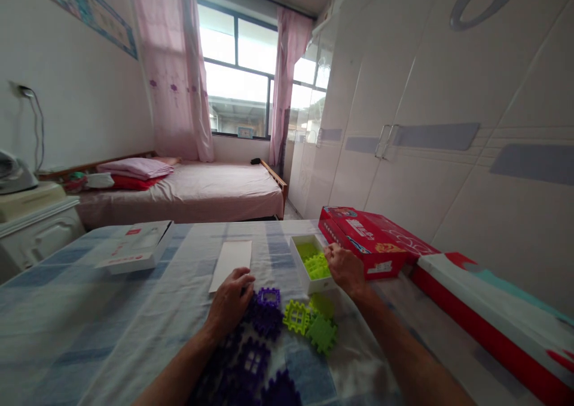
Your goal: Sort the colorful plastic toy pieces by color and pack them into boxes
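Fingers of the right hand [344,268] curl over green tiles [317,265]; left hand [231,301] lies spread on purple tiles [265,310].

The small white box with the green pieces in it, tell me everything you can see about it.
The small white box is a shallow, open-topped rectangular tray, seemingly thin card or plastic, with no lid on it. It stands flat on the blue-checked tablecloth, just left of the red box. Inside lie lime-green interlocking pieces, gathered towards its near right end; the far end shows bare floor. The right hand rests at its right rim, fingers reaching over the pieces. More green pieces lie on the cloth just in front.
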`<control>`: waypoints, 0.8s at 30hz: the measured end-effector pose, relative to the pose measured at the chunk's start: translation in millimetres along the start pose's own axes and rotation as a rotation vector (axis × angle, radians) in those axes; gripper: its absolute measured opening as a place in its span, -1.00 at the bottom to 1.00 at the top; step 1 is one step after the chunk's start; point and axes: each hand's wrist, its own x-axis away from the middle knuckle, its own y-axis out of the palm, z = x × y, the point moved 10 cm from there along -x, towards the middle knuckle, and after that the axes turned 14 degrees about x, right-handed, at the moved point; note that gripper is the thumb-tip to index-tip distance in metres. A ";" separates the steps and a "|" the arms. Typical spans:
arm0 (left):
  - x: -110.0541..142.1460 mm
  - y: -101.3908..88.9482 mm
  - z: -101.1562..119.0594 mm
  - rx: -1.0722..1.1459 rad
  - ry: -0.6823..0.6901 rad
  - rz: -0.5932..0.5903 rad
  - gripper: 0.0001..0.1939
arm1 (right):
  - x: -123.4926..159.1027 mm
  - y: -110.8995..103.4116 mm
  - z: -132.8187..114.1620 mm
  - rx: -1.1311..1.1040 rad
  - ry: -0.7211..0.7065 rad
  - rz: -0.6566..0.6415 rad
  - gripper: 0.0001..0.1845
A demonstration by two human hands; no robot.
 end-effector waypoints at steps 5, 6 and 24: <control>-0.3 -1.6 1.7 0.013 -0.002 0.018 -0.78 | 13.5 -6.1 -11.1 -0.023 -0.140 -0.004 -0.61; -0.3 -1.7 2.1 0.014 -0.005 0.014 -0.78 | 16.0 -12.3 -14.1 -0.063 -0.177 0.000 -0.62; -0.6 0.5 2.8 -0.013 -0.022 -0.019 -0.77 | 114.5 21.2 -39.5 -0.160 -0.500 -0.419 -0.23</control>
